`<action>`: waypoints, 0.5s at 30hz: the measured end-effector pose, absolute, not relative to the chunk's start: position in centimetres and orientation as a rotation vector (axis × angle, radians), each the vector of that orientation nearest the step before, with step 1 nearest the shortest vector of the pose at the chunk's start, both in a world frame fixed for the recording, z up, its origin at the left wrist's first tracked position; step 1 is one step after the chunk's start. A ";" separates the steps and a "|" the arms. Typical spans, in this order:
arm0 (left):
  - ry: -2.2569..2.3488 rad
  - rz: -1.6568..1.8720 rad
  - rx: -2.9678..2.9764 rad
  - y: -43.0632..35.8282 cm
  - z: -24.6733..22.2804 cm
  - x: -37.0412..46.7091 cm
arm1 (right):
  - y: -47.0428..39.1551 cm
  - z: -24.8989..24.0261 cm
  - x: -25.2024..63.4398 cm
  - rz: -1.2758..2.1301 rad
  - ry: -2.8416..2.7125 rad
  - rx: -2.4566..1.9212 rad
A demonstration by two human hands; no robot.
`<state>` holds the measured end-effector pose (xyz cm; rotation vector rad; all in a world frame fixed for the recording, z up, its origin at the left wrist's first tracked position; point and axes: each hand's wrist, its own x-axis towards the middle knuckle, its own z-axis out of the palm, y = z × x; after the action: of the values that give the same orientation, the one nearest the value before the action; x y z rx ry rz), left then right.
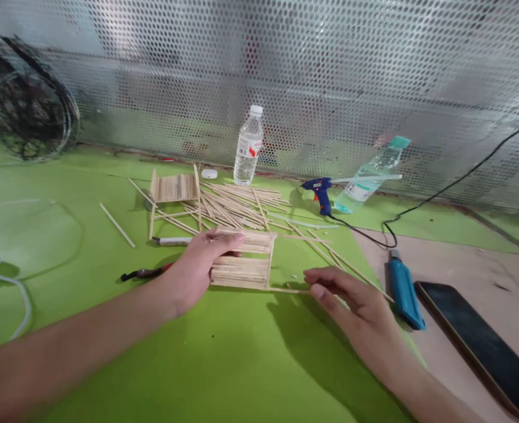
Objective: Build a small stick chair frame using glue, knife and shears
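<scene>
My left hand (193, 273) is closed around the left side of a small frame (241, 271) built from thin wooden sticks, with two slatted panels and a gap between them. From its lower right corner a single wooden stick (290, 290) juts out to the right. The thumb and fingers of my right hand (354, 302) pinch that stick's far end. Behind the frame lies a heap of loose wooden sticks (237, 205). Left of the heap stands a small chair-like stick model (175, 189) with a slatted panel and thin legs.
A blue glue gun (323, 195) leans by a tilted green-capped bottle (369, 179), its black cord running right. A clear water bottle (247, 153) stands at the metal mesh (285, 70). Right of my right hand lie a teal cutter (405, 294) and a phone (475, 335). Coiled wire (32, 114) sits far left.
</scene>
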<state>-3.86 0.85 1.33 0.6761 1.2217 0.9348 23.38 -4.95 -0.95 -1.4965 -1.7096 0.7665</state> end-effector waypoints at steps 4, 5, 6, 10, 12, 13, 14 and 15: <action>1.192 0.912 0.606 0.5 1.5 -4.0 | -5.5 -0.9 22.9 0.569 -2.109 -1.441; 1.159 0.897 0.589 0.4 1.4 -4.0 | -5.6 -0.9 22.9 0.517 -2.174 -1.413; 1.127 0.879 0.575 0.2 1.3 -4.1 | -5.8 -0.9 22.8 0.462 -2.232 -1.385; 1.023 0.821 0.531 -0.5 1.0 -4.0 | -5.8 -0.5 22.7 0.248 -2.387 -1.331; 1.019 0.825 0.517 -0.6 0.9 -4.1 | -5.8 -0.3 22.6 0.233 -2.419 -1.319; 1.034 0.830 0.513 -0.6 0.9 -4.1 | -5.8 -0.3 22.5 0.254 -2.426 -1.308; 1.058 0.835 0.510 -0.5 0.9 -4.1 | -5.8 -0.3 22.4 0.284 -2.430 -1.300; 1.082 0.835 0.504 -0.4 0.8 -4.2 | -5.8 -0.4 22.4 0.311 -2.428 -1.296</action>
<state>-4.18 -0.39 0.78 0.5043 1.0821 0.8351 22.37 -5.82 -0.39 -1.2964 -2.4278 0.3111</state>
